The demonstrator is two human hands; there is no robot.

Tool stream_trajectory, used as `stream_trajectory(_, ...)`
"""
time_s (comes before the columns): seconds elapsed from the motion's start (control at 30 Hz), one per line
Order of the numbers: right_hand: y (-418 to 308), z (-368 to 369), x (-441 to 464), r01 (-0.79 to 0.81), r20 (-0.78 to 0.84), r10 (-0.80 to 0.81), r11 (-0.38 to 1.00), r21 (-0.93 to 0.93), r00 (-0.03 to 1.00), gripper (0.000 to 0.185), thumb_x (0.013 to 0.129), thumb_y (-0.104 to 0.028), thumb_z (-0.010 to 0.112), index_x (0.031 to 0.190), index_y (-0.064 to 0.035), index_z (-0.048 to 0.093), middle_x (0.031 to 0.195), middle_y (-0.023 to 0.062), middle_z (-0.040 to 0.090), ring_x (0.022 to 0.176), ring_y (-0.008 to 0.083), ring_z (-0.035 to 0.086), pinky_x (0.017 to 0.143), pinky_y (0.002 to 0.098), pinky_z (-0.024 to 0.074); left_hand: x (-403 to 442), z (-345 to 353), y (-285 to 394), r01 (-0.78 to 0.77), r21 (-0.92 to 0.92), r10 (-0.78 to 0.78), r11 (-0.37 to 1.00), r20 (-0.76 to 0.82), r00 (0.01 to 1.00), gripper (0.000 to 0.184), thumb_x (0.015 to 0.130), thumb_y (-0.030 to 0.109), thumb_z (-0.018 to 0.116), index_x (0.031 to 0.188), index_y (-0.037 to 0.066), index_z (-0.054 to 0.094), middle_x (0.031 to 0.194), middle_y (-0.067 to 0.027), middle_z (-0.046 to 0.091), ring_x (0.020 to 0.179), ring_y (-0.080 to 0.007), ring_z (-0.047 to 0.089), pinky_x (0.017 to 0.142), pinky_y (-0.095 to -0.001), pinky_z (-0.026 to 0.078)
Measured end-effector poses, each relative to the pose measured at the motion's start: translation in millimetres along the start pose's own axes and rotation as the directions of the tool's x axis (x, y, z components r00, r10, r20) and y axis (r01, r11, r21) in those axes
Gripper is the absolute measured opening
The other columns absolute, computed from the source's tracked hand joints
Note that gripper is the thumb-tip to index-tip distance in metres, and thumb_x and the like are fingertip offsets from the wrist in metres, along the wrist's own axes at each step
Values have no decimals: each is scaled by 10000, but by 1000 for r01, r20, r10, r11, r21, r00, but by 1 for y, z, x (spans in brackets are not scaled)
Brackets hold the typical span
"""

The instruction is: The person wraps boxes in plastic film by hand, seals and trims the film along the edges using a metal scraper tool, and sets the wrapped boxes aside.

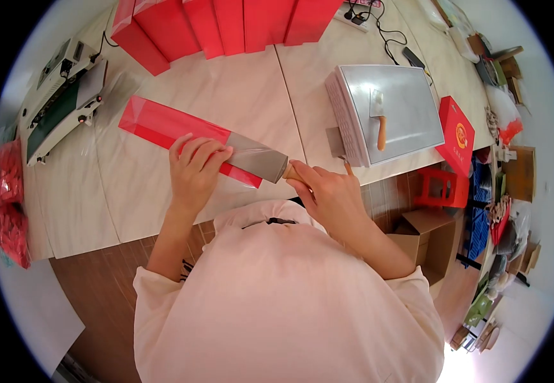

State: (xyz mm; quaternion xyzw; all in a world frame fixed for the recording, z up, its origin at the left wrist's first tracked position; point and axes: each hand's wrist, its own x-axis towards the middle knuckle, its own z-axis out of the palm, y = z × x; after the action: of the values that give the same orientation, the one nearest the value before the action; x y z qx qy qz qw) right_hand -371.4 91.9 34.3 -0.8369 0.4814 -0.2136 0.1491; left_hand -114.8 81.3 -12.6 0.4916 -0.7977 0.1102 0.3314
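A long red box (156, 121) in clear film lies slantwise on the table in front of me. My left hand (195, 167) rests across it, fingers curled over its top face, steadying it. In my right hand (328, 191) is a metal scraper (256, 157), gripped by its wooden handle. Its broad flat blade lies along the right part of the box, covering some of the red surface, with the blade's far end close to my left fingertips. Loose film sticks out at the box's lower right end.
A grey flat-topped metal plate unit (404, 96) stands to the right, with a wooden-handled scraper (380, 121) on it. Several red boxes (226, 25) stand at the back. A sealing machine (66, 99) is at left. Red packets (9, 198), a red stool (441, 186) and a cardboard carton (433, 239) flank the table.
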Motion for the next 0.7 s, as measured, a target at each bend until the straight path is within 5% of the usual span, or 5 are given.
stream_trajectory(0.37,16,-55,-35,-85,108,83,996,11,991,270,892,-276,678,1092,-95,673,658,54,628,526,237,590,464,339,424,-6,-5,-3,25,-40,-28,999,-85,996,186,701,67,721,880,117,713,922,14,621,908,-185,587,874,-408,463)
stream_trajectory(0.53,24,-64,-40,-459,109,446,856,239,888,258,930,-241,655,1071,-27,681,674,161,599,512,262,543,497,312,418,-10,-2,-3,23,-76,-30,997,-100,995,137,709,73,717,840,104,693,904,3,611,894,-201,581,869,-410,465)
stream_trajectory(0.7,17,-31,-21,-345,13,349,922,177,937,258,973,-246,588,1060,-21,679,683,160,607,516,280,546,510,343,444,-11,-8,-1,49,-89,-57,995,-89,994,127,712,67,740,818,109,683,883,8,609,881,-194,581,869,-417,464)
